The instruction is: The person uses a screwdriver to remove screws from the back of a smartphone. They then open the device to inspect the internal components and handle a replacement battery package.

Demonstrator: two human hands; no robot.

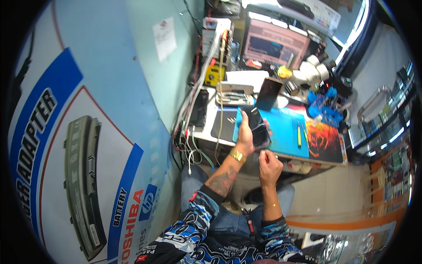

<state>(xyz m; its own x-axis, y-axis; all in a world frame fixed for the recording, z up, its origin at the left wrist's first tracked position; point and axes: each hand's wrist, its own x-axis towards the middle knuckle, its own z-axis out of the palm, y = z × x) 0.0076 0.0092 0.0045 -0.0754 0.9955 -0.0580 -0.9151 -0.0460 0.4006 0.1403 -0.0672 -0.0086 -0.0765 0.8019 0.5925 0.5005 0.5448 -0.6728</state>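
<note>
So the left hand (246,135) has a glossy black rectangular smartphone (258,125) gripped along its sides, thumb lying up the near edge and fingertips showing round the far one, with a shiny gold-coloured metal watch (238,155) on that wrist. The phone is held slanted over the front part of a flat bright blue work mat (285,125), its lower end out by the front edge of the desk. Right hand (270,167) is just below that lower end, fingers curled in and bunched up with the thumb in a narrow pinch; honestly can't tell if there's something tiny in there or if it's touching the phone. Behind the phone there's a second dark slab-shaped phone (269,93) propped up at a tilt, and just left of that an open shallow case of slim metal tools (236,97). Over on the right of the mat lies a thin yellow pen-shaped tool (299,137), next to a black mat with a fiery orange-red print (324,140). Further back: a blue plastic tool rack (324,109), a chunky white microscope (313,72) and a lit-up wide monitor (274,44).
</note>
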